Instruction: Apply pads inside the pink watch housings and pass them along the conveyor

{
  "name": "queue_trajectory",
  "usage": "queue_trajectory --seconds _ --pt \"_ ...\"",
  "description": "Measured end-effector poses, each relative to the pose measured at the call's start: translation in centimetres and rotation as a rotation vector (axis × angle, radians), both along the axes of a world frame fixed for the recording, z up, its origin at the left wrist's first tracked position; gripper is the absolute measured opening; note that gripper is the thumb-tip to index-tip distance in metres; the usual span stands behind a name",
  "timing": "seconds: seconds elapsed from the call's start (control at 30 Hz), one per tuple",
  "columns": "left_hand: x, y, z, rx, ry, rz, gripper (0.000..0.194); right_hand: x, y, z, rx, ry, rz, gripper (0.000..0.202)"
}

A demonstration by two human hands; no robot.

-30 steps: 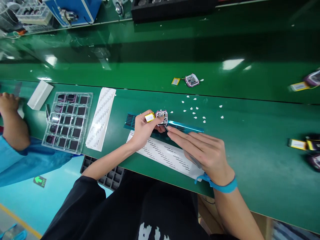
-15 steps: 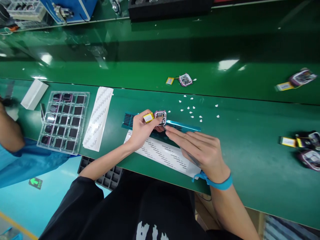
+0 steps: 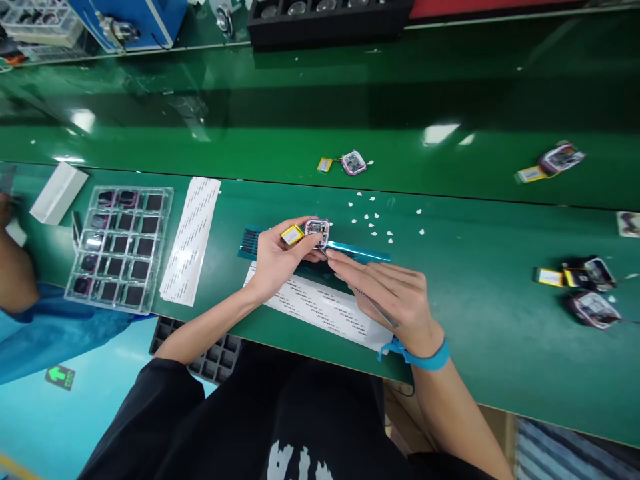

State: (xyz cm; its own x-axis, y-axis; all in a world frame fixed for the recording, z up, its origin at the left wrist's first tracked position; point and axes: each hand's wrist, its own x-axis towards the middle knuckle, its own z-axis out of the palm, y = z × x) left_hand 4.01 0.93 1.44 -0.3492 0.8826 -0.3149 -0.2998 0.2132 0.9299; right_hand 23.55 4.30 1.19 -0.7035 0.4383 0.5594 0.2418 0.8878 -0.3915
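While the left hand [image 3: 280,257] pinches a small case [image 3: 317,232] between thumb and fingers, the right hand [image 3: 387,290] closes on a slim metal tool [image 3: 383,310], its tip by the lower right edge of the case. Whether the tip touches the case is too small to tell. The case sits open, with its circuit parts facing up and the left thumb over its lower part. A yellow-edged battery [image 3: 292,234] lies at the left hand, just left of the case. The right wrist wears a blue band [image 3: 430,359].

Both hands work above the green bench [image 3: 500,267]. Below them a blue film [image 3: 357,251] shows on either side of the left hand, and nearer the body a printed white strip [image 3: 325,307] lies slantwise, partly under the right hand. Beyond the hands, small white dots [image 3: 390,233] are scattered on the bench; farther back rests a second case [image 3: 354,163] with its own battery [image 3: 325,165] to its left. More open cases [image 3: 563,159] lie well apart on the right.

On the left stand more printed sheets [image 3: 190,240], then a clear tray [image 3: 159,257] with dark pieces in its compartments, then a white box [image 3: 59,193]. At the far left a co-worker's arm [image 3: 17,273] reaches over the bench.
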Motion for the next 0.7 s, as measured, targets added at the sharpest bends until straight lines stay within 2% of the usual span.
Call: queue_trajectory --seconds 0.2,0.43,0.7 --pt "0.0 0.0 0.2 0.027 -0.016 -0.010 0.030 -0.1 0.1 0.1 0.037 0.058 -0.054 0.064" --pt "0.1 -0.1 0.1 0.027 -0.028 -0.004 0.029 0.0 0.3 0.2 -0.049 0.046 0.001 0.064" --pt "-1.2 0.6 -0.1 0.011 -0.038 -0.019 0.033 0.3 0.6 0.2 -0.034 0.089 -0.084 0.071"
